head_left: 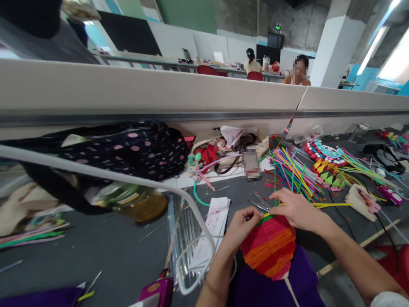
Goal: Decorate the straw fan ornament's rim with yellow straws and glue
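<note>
A leaf-shaped woven fan (pixel 268 249) in red, pink and orange bands sits in front of me, its thin pale handle (pixel 290 290) pointing down. My left hand (pixel 244 224) is closed on its upper left edge, thumb and fingers pinching there beside a short green and yellow band. At the upper right edge, my right hand (pixel 295 209) pinches around a yellow strip (pixel 334 204), which runs out to the right. Upright by its fingertips stands a green strip (pixel 275 179). Just beyond both hands, metal scissors (pixel 260 202) lie on the table. Purple cloth (pixel 306 277) is beneath the fan.
A bundle of coloured strips (pixel 298 172) spreads behind my right hand, near a beaded piece (pixel 324 153). Left are a polka-dot bag (pixel 143 149), a glass jar (pixel 137 204) and a white bent tube (pixel 128 172). A low white partition (pixel 159 91) edges the table; people sit beyond.
</note>
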The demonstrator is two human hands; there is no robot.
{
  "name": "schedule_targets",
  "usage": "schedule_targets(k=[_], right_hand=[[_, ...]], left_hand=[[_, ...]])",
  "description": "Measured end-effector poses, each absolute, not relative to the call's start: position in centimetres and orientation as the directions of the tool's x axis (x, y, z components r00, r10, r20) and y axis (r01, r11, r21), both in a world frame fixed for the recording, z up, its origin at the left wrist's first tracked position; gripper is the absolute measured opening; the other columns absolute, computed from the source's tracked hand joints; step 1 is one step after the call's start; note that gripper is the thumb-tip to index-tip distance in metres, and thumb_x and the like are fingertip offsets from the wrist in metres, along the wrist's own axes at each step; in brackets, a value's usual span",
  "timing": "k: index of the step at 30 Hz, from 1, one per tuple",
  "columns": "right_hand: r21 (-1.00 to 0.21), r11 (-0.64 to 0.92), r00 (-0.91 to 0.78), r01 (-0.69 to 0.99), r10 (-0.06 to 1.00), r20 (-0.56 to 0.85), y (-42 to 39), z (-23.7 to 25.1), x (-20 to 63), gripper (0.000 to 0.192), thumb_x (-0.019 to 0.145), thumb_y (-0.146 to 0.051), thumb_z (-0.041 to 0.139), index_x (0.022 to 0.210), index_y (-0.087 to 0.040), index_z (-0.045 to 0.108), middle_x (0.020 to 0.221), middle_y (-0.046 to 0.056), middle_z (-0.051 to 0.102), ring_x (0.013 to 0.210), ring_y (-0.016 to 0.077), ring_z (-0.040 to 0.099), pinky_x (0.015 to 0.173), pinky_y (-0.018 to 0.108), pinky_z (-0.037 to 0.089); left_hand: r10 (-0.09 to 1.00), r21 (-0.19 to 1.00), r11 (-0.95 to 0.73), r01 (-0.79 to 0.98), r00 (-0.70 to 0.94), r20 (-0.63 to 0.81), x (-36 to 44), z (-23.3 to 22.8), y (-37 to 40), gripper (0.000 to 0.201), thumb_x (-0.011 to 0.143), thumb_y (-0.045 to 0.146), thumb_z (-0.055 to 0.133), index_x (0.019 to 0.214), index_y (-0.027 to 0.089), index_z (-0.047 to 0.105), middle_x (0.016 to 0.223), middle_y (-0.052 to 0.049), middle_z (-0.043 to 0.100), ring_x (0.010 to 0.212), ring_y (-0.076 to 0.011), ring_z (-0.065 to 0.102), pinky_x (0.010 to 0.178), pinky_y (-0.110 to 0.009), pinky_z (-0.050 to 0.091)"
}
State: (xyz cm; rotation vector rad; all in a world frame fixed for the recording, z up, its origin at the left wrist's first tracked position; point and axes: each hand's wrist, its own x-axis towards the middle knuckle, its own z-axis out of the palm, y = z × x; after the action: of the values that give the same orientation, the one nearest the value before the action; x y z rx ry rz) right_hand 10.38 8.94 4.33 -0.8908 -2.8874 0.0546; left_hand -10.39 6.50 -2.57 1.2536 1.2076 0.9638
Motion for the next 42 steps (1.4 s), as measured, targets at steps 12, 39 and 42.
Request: schedule_targets(k=[12,39,42], right_hand=[[-0.096,0.845,-0.836,0.526,0.535,0.125,9.29,4.11,10.4,0.036,0.082,-0.004,0.056,0.109,-0.023,0.066,0.126,0.011,0.049,0.116,0.0254,0.045,0.081,0.035,0.049],[-0.135,0.826,-0.815,0.547,0.562,0.142,9.3,4.11,11.11,0.028,0.081,-0.003,0.055,0.102,-0.019,0.064,0.122,0.011,0.052,0.116,0.0234,0.045,0.086,0.033,0.048],[-0.136,0.826,-0.816,0.546,0.562,0.137,9.32,4.09,11.07,0.028,0.08,-0.002,0.056,0.102,-0.019,0.064,0.122,0.011,0.052,0.117,0.0237,0.045,0.087,0.034,0.048]], left_hand=[[0.977,0.988,0.156,-0.004,0.149,-0.154,-10.67,-2.3,6.41,0.019,0.065,0.031,0.049,0.056,0.016,0.058,0.055,0.002,0.051,0.056,-0.0128,0.043,0.055,-0.023,0.029],[0.984,0.991,0.102,0.088,0.139,-0.114,-10.54,-2.31,6.56,0.016,0.063,0.027,0.053,0.054,0.016,0.058,0.054,0.001,0.053,0.054,-0.0112,0.043,0.054,-0.022,0.032],[0.983,0.99,0.103,0.093,0.142,-0.115,-10.55,-2.41,6.58,0.015,0.063,0.027,0.054,0.055,0.016,0.059,0.055,0.001,0.053,0.055,-0.0116,0.043,0.055,-0.022,0.032]])
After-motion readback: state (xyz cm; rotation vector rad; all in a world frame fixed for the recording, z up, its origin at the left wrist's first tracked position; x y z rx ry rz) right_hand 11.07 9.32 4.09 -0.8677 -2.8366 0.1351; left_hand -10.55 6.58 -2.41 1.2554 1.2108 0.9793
